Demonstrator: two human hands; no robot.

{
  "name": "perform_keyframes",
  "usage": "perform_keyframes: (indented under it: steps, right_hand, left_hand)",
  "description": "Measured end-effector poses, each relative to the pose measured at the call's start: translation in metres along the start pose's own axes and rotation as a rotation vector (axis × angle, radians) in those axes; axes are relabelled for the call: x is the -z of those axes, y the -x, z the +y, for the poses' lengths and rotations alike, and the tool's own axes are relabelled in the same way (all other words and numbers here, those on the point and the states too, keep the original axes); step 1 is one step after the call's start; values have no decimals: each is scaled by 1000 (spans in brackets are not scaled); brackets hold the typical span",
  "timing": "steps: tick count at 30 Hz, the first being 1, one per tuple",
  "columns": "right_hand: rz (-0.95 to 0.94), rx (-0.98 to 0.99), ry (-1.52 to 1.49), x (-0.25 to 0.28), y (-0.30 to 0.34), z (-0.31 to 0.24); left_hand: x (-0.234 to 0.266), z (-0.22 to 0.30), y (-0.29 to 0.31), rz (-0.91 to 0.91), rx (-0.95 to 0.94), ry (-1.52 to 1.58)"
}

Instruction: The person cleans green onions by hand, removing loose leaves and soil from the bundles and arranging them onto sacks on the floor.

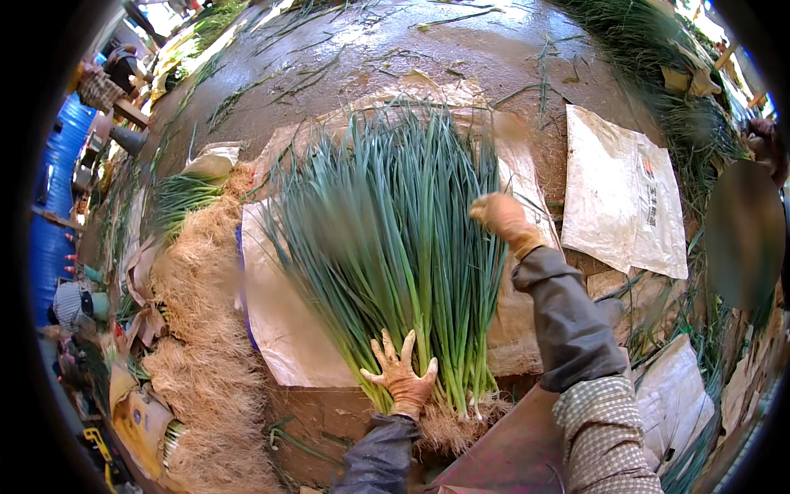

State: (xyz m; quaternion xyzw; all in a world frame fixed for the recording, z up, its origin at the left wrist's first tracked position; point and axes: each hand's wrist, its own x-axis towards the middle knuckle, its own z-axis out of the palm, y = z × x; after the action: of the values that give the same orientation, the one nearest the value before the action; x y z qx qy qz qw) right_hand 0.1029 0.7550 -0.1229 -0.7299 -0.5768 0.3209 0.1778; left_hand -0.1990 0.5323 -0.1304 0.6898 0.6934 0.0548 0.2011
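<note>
A wide bundle of green onions [420, 239] lies before me, its dark leaves fanned out at the far end and its pale stems and brown roots [457, 424] nearest me. Pressing on the lower stems, my left hand [401, 379] lies with its fingers spread. Over at the right edge of the leaves, my right hand [504, 217] is closed, the fingers curled in; whether a leaf is in them is hidden. Under the bundle are a pale sheet [288, 321] on the left and brown sacking [514, 325] on the right.
To my left runs a long heap of bundled onions with straw-coloured roots [206, 305]. A white sack [621, 189] lies flat at the right, with more onions [675, 90] behind it. Wet ground [395, 49] with scattered leaves stretches beyond. A blue barrel [62, 206] stands far left.
</note>
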Motion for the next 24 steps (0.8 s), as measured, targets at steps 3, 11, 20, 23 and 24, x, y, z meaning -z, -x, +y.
perform_keyframes:
  steps: [3,11,20,23,24]
  right_hand:
    - [-59,-164,271,-24,2,-11]
    - [33,-269,-763,-60,-6,29]
    - [299,-231,-1044,-95,7,-13]
    - [357,-14,-827,-53,-4,8]
    - [380,-47,-778,-35,10,0]
  left_hand:
    - [-1,2,4,-9,31,-29]
    - [0,2,3,-15,48,-19]
    - [1,-16,9,-5,47,-95]
    - [-4,-2,3,47,-13,-88]
    - [-4,-6,4,28,-1,-58]
